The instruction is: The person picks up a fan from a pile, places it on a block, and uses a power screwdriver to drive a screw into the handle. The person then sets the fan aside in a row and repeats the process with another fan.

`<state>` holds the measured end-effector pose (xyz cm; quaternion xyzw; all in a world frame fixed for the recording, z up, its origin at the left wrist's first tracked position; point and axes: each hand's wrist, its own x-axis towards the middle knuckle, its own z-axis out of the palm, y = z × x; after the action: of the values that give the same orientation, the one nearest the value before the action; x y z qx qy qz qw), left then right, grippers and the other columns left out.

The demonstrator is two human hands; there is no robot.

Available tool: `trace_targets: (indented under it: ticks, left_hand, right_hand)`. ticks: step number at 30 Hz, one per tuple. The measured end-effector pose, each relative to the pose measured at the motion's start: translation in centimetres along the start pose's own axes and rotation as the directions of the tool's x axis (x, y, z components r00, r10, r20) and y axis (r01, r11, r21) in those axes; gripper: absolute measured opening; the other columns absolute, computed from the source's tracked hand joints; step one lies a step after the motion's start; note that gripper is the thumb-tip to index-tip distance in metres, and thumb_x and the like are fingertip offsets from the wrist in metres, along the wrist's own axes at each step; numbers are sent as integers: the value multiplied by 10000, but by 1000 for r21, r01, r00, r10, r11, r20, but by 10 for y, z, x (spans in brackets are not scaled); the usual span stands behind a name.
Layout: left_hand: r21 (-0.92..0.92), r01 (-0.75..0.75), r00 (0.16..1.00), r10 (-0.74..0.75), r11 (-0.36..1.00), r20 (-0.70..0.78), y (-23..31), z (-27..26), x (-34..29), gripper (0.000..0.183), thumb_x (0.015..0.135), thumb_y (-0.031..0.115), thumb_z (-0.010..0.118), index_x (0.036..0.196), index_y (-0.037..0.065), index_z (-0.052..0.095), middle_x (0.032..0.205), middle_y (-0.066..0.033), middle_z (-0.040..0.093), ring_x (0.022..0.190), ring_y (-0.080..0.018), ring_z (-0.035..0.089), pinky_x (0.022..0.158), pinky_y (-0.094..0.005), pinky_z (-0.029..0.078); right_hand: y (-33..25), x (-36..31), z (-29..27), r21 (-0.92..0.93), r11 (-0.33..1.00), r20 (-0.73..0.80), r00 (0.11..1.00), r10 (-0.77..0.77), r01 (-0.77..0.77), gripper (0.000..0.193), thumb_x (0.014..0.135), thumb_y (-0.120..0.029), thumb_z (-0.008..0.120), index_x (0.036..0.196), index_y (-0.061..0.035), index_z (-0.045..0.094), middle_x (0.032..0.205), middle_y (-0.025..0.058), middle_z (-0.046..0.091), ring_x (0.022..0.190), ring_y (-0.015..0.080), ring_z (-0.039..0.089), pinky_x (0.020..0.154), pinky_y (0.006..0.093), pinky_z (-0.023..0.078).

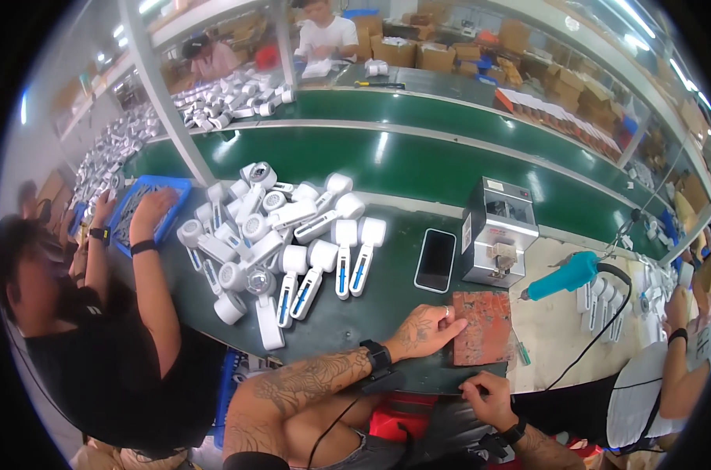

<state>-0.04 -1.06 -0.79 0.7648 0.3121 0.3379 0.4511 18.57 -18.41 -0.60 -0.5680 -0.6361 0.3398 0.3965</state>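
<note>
My left hand (426, 330) rests on the left edge of a worn red-brown pad (481, 329), thumb stretched out and nothing seen in it. By the table's near edge, just below the pad, my right hand (490, 398) is loosely curled; no object shows in its fingers. A small green-handled tool (523, 354) lies right of the pad. Above that points a teal electric screwdriver (563, 276) with a black cable. To the left, several white handheld shower heads (312, 290) lie heaped, some with blue strips in their handles.
A grey metal box-shaped machine (498, 235) stands behind the pad, with a phone (435, 260) left of it. Green conveyor belts (332, 149) run across the back. A co-worker's hand (153, 210) is over a blue tray (179, 186) at left. More shower heads (606, 301) lie right.
</note>
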Motion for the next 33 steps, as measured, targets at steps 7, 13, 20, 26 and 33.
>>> trace_targets:
  ticks: [7, 13, 20, 26, 33]
  left_hand:
    - [9, -6, 999, 6, 1000, 50, 4, -3, 2, 344, 950, 287, 685, 754, 19, 596, 591, -95, 582, 539, -193, 582, 538, -330, 460]
    - [22, 66, 993, -68, 998, 98, 6, -10, 5, 347, 938, 298, 684, 752, 13, 615, 625, -122, 621, 580, -242, 642, 571, -350, 501]
    - [65, -20, 998, 16, 998, 65, -5, -3, 5, 386, 960, 311, 676, 731, 9, 608, 584, -85, 580, 518, -173, 563, 525, -317, 453]
    - [78, 2, 999, -6, 997, 47, 5, -5, 1, 379, 967, 313, 670, 745, 10, 619, 603, -94, 595, 533, -165, 569, 540, -317, 463]
    - [73, 0, 991, -10, 997, 135, 4, -5, -2, 330, 955, 302, 674, 789, 17, 646, 643, -116, 637, 595, -206, 642, 579, -338, 500]
  right_hand:
    - [-6, 0, -2, -89, 994, -13, 998, -65, 63, 65, 866, -65, 716, 826, -15, 702, 657, 74, 618, 537, 162, 559, 507, 280, 428]
    - [-9, 6, 0, -44, 995, -29, 996, -90, 89, 77, 854, -69, 731, 812, -17, 692, 656, 77, 609, 535, 175, 551, 505, 290, 429]
    - [0, -3, 4, -43, 997, -74, 994, -75, 72, 87, 866, -87, 726, 814, -23, 697, 645, 74, 601, 524, 167, 556, 501, 292, 430]
    - [-4, -4, 8, -56, 995, -119, 989, -91, 85, 103, 879, -95, 723, 822, -13, 697, 654, 74, 616, 510, 148, 544, 497, 286, 427]
    - [0, -10, 10, -96, 990, -150, 982, -116, 102, 142, 895, -122, 720, 805, -19, 683, 651, 83, 610, 512, 156, 552, 496, 286, 426]
